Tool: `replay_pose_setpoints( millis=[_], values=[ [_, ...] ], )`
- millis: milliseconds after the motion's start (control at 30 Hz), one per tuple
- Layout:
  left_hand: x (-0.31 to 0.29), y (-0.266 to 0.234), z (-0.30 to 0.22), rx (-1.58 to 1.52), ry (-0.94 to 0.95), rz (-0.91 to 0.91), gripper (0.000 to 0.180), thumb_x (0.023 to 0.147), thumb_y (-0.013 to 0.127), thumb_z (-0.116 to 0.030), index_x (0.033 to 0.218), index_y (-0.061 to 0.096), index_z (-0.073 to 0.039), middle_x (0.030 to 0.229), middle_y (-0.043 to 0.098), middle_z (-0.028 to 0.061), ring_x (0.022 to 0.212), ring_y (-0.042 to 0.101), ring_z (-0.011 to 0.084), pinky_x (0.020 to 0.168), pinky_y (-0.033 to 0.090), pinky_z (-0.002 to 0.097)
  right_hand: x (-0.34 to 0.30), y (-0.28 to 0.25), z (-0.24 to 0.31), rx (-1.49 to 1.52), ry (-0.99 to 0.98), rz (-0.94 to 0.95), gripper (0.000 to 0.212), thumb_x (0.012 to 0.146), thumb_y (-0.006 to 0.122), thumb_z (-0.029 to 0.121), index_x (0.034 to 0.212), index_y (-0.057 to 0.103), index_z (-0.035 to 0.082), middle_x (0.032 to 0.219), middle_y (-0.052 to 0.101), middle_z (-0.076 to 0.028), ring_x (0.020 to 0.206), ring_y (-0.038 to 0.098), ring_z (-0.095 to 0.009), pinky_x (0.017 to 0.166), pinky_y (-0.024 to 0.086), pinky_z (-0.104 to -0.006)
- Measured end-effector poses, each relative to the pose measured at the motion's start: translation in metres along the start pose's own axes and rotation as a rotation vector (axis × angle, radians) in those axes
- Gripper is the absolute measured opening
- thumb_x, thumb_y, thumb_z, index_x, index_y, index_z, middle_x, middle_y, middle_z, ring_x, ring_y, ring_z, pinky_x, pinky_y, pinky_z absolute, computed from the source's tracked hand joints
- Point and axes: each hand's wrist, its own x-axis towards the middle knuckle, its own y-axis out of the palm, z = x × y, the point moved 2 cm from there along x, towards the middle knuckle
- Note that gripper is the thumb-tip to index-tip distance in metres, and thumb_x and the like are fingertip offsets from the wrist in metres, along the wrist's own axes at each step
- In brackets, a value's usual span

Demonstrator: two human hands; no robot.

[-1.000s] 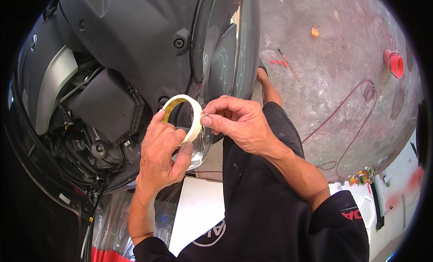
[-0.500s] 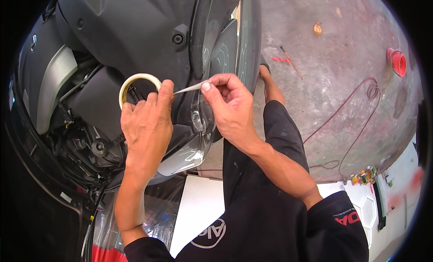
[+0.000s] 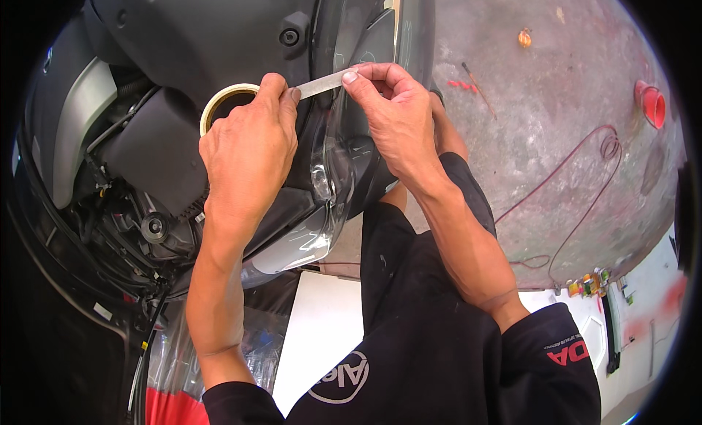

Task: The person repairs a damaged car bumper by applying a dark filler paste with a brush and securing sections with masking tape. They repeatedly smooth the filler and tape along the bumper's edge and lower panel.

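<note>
My left hand (image 3: 250, 148) is closed on a roll of pale masking tape (image 3: 212, 110), whose ring shows past the knuckles. From the roll a short flat strip of tape (image 3: 322, 84) stretches to the right. Its free end is pinched between the thumb and forefinger of my right hand (image 3: 397, 118). Both hands are raised over the front of a dark car, above the clear headlight (image 3: 322, 180) and the seam beside the black plastic engine-bay cover (image 3: 212, 37).
The open engine bay (image 3: 156, 226) lies at the left. On the stained floor at the right are a brush-like stick (image 3: 479, 91), a small orange object (image 3: 524, 38), a red cup-like container (image 3: 651, 105) and a thin looping hose (image 3: 578, 214). Several small bottles (image 3: 589, 284) stand farther down.
Both hands have moved up and away from me, the right one also slightly rightward. The tape strip has turned so its flat face shows; before, it looked narrow and twisted.
</note>
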Motion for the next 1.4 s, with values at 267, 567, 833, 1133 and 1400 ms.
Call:
replay_pose_setpoints(
  millis=[267,567,833,1133,1400],
  values=[
    [0.005,0.012,-0.004,0.098,0.075,-0.095,0.028,0.107,0.059,-0.035,0.093,0.064,-0.011,0.062,0.067,0.0115,0.059,0.070,0.0372,0.055,0.052,0.0484,0.000,-0.004,-0.005,-0.075,0.016,-0.031,0.030,0.097,0.079,0.025,0.105,0.073,-0.004,0.089,0.072,-0.005,0.076,0.060,-0.007,0.066,0.049,-0.0250],
    [0.006,0.013,-0.007,0.100,0.012,-0.030,0.032,0.107,0.059,-0.041,0.097,0.067,-0.012,0.069,0.070,0.0123,0.067,0.070,0.0375,0.061,0.051,0.0508,0.003,-0.004,-0.012,-0.069,-0.011,-0.040,0.031,0.097,0.078,0.026,0.104,0.074,-0.004,0.086,0.072,-0.004,0.075,0.060,-0.008,0.065,0.050,-0.0254],
    [0.007,0.014,-0.005,0.144,0.086,-0.101,0.028,0.105,0.063,-0.037,0.091,0.067,-0.013,0.062,0.068,0.0110,0.059,0.070,0.0354,0.053,0.052,0.0464,0.005,-0.001,-0.016,-0.005,0.045,-0.040,0.030,0.097,0.079,0.025,0.105,0.074,-0.004,0.083,0.070,-0.002,0.073,0.057,-0.006,0.062,0.046,-0.0239],
    [0.011,0.014,-0.004,0.101,0.082,-0.106,0.028,0.104,0.063,-0.036,0.090,0.068,-0.012,0.063,0.068,0.0114,0.059,0.070,0.0361,0.055,0.052,0.0464,0.003,0.005,-0.018,0.140,0.218,-0.089,0.026,0.095,0.081,0.021,0.105,0.073,-0.002,0.082,0.065,0.001,0.069,0.052,-0.005,0.062,0.044,-0.0221],
    [0.014,0.009,-0.007,0.064,0.016,-0.014,0.038,0.105,0.062,-0.045,0.090,0.068,-0.010,0.067,0.068,0.0119,0.066,0.069,0.0374,0.062,0.051,0.0488,0.003,0.010,-0.025,-0.063,-0.218,-0.111,0.013,0.096,0.078,0.007,0.104,0.072,0.000,0.085,0.063,0.003,0.066,0.048,-0.002,0.059,0.041,-0.0205]
  ],
)
